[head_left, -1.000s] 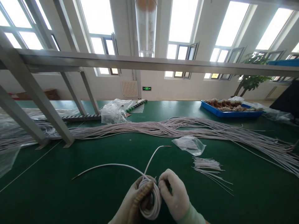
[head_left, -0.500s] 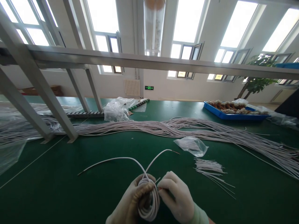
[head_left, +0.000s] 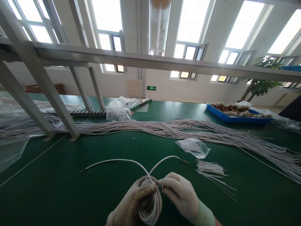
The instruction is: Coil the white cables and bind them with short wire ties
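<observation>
Nearest to us, our gloved left hand (head_left: 131, 205) curls its fingers through a coil of thin white cable (head_left: 150, 204) held low over the dark green table mat (head_left: 58, 188), while our gloved right hand (head_left: 180, 196) presses thumb and forefinger together on a thin tie at the coil's top, where the cable's two loose ends arc away across the mat. Beyond lie a scatter of short white ties (head_left: 211, 171), a small clear plastic bag (head_left: 194, 147), a long bundle of pale cables (head_left: 164, 128), a blue tray (head_left: 237, 114), a grey metal frame (head_left: 47, 94), then tall windows and a green exit sign (head_left: 151, 88), its writing too small to read.
</observation>
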Tool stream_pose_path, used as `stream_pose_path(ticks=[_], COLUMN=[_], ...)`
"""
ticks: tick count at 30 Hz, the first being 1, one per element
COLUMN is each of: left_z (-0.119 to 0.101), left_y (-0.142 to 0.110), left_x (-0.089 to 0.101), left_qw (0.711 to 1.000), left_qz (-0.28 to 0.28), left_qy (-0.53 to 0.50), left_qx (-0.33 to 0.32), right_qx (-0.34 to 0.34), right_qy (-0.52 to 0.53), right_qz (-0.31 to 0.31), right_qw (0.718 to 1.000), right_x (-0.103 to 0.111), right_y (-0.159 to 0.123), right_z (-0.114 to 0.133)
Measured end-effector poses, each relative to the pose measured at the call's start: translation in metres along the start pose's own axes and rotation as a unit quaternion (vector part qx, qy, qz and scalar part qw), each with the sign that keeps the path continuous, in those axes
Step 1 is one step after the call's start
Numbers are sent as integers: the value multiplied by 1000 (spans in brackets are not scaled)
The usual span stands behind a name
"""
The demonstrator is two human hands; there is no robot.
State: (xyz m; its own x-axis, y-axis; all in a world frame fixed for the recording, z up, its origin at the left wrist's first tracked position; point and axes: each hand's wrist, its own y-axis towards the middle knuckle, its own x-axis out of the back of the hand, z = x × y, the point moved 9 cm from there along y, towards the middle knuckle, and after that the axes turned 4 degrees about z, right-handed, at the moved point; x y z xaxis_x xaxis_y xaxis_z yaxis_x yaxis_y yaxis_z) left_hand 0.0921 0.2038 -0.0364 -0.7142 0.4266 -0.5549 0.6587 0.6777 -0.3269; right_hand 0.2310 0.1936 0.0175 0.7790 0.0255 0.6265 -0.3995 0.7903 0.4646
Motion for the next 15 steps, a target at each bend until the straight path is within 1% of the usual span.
stream_pose_path(ticks=[5, 8, 10, 13, 15], left_z=[-6, -5, -5, -6, -5], left_y=[2, 3, 3, 3, 3], left_x=[-4, -6, -6, -7, -9], left_qw=[1000, 999, 999, 1000, 999], left_qz=[7, 7, 3, 10, 23], left_qy=[-13, -28, -36, -24, -38], left_qx=[-27, -16, -3, 1, 10], right_qx=[0, 5, 6, 8, 16], right_qy=[-12, -26, -45, -95, -138], right_qz=[18, 26, 43, 82, 85], right_qw=[1000, 999, 998, 992, 987], right_x=[-4, -6, -9, -16, -16], right_y=[0, 0, 0, 1, 2], right_z=[6, 8, 7, 5, 6])
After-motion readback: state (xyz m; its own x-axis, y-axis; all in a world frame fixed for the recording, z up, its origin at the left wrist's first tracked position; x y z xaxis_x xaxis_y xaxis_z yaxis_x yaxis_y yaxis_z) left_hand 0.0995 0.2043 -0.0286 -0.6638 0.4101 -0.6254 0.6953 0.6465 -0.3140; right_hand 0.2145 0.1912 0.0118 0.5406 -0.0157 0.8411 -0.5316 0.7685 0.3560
